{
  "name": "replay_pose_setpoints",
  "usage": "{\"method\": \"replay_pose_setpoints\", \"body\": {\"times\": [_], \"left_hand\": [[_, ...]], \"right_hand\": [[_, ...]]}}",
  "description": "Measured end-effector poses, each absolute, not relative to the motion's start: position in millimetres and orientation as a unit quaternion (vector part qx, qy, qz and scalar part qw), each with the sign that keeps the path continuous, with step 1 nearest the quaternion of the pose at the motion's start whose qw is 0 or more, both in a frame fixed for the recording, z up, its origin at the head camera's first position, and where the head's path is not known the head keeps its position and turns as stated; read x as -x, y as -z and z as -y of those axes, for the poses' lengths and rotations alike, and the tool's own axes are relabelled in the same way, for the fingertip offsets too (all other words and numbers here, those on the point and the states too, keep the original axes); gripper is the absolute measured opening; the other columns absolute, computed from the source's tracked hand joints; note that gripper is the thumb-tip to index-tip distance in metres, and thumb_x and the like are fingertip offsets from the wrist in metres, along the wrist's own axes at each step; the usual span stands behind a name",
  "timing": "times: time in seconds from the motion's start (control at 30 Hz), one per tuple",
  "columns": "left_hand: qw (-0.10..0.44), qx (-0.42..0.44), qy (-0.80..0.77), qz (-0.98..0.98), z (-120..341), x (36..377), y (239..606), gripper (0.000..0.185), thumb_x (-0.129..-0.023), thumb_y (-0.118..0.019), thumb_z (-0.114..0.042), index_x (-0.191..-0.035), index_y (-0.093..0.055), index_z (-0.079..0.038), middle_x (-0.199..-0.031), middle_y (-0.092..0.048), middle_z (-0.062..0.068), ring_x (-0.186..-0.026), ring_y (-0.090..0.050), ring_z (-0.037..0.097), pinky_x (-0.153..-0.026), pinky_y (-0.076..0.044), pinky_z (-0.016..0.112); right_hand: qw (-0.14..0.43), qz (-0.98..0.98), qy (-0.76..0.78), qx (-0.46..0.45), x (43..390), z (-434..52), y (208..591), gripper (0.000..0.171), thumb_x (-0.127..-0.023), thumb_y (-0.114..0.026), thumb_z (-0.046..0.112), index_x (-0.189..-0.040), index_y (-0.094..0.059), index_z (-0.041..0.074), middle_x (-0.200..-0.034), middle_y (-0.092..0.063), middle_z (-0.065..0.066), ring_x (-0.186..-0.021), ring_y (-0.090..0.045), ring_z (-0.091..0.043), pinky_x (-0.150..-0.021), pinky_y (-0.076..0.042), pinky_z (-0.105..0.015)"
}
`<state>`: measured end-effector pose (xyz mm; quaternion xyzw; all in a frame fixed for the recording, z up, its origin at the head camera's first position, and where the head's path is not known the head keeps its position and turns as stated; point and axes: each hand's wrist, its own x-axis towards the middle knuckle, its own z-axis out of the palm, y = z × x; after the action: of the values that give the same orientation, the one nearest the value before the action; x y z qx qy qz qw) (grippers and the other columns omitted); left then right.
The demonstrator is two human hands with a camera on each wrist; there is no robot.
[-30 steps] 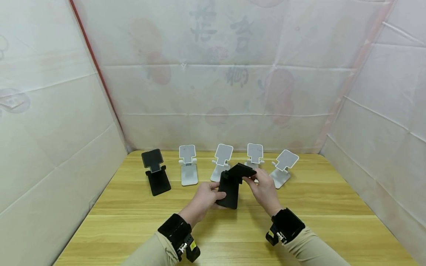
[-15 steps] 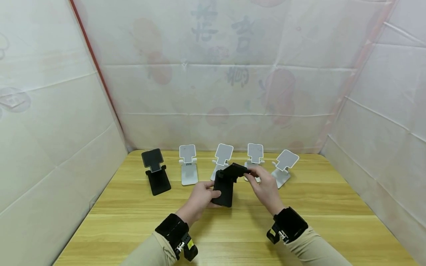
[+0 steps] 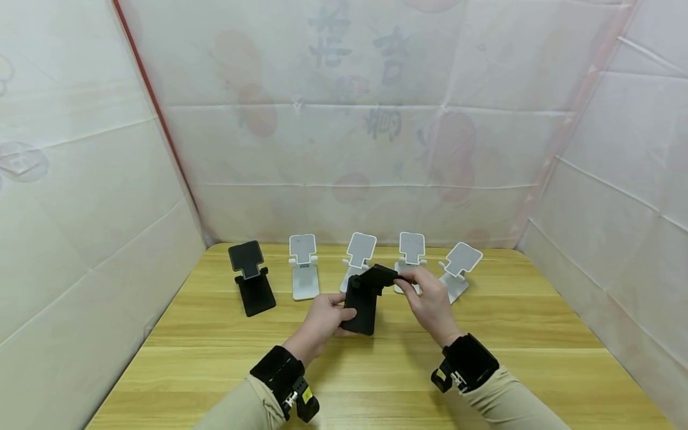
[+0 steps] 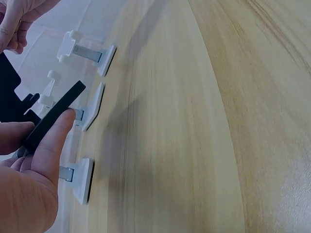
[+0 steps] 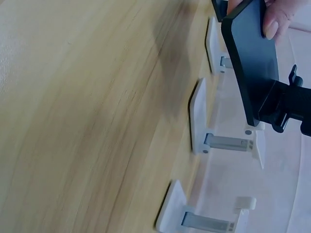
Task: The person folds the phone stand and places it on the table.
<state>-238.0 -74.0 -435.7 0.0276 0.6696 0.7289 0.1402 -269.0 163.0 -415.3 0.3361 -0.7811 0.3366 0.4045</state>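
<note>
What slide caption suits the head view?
Left hand and right hand hold a black stand, five more stands behind.

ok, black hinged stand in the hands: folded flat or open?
Open: head view shows the black upper plate, pinched by the right hand, angled away from the rectangular black base in the left hand.
</note>
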Motion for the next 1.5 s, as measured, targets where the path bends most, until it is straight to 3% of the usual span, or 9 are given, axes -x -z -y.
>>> {"method": "replay_pose_setpoints", "body": {"times": [0.27, 0.67, 1.17, 1.27, 1.37, 1.5], "left_hand": [[0.141, -0.023, -0.73, -0.668, 73.6, 237.5, 435.7, 0.051, -0.098, -0.059, 0.001, -0.147, -0.047, 0.009, -0.133, -0.061, 0.031, -0.118, -0.066, 0.04, -0.083, -0.064, 0.042], [0.139, -0.021, -0.746, -0.651, 74.9, 236.7, 433.9, 0.049, -0.098, -0.059, 0.002, -0.145, -0.049, 0.01, -0.134, -0.059, 0.033, -0.117, -0.065, 0.042, -0.083, -0.063, 0.044], [0.136, -0.013, -0.771, -0.622, 74.3, 239.0, 432.8, 0.049, -0.097, -0.059, 0.002, -0.144, -0.049, 0.012, -0.141, -0.052, 0.034, -0.12, -0.062, 0.044, -0.082, -0.064, 0.041], [0.136, -0.015, -0.776, -0.616, 73.9, 239.3, 430.5, 0.049, -0.098, -0.059, 0.001, -0.144, -0.049, 0.011, -0.142, -0.051, 0.034, -0.121, -0.061, 0.045, -0.083, -0.064, 0.041], [0.134, -0.02, -0.78, -0.611, 73.5, 239.3, 429.1, 0.047, -0.098, -0.059, 0.0, -0.144, -0.051, 0.009, -0.141, -0.052, 0.035, -0.122, -0.06, 0.046, -0.083, -0.063, 0.041], [0.131, -0.022, -0.784, -0.607, 73.2, 239.9, 429.0, 0.045, -0.098, -0.059, 0.0, -0.142, -0.053, 0.009, -0.14, -0.053, 0.034, -0.123, -0.06, 0.046, -0.083, -0.064, 0.042]], "right_hand": [[0.408, 0.788, -0.315, -0.336, 268.2, -162.5, 413.8, 0.025, -0.078, -0.082, -0.009, -0.09, -0.066, 0.006, -0.084, -0.065, -0.003, -0.077, -0.063, -0.014, -0.067, -0.052, -0.024], [0.406, 0.781, -0.298, -0.369, 267.1, -159.0, 415.9, 0.026, -0.076, -0.083, -0.009, -0.085, -0.064, 0.006, -0.078, -0.059, 0.0, -0.067, -0.048, -0.009, -0.058, -0.039, -0.018], [0.405, 0.779, -0.269, -0.396, 261.4, -157.4, 422.2, 0.026, -0.075, -0.083, -0.007, -0.086, -0.063, 0.005, -0.079, -0.06, -0.002, -0.068, -0.052, -0.012, -0.06, -0.045, -0.025], [0.401, 0.779, -0.264, -0.404, 259.3, -157.3, 423.1, 0.022, -0.079, -0.081, -0.003, -0.085, -0.062, 0.005, -0.079, -0.058, -0.001, -0.069, -0.051, -0.012, -0.06, -0.044, -0.024], [0.399, 0.776, -0.258, -0.416, 258.4, -157.2, 425.2, 0.014, -0.091, -0.075, 0.008, -0.086, -0.062, 0.006, -0.079, -0.057, -0.002, -0.07, -0.05, -0.013, -0.061, -0.043, -0.025], [0.405, 0.766, -0.25, -0.433, 258.0, -156.2, 427.1, 0.017, -0.099, -0.067, 0.016, -0.086, -0.062, 0.007, -0.079, -0.057, -0.001, -0.07, -0.051, -0.014, -0.061, -0.045, -0.026]]}}
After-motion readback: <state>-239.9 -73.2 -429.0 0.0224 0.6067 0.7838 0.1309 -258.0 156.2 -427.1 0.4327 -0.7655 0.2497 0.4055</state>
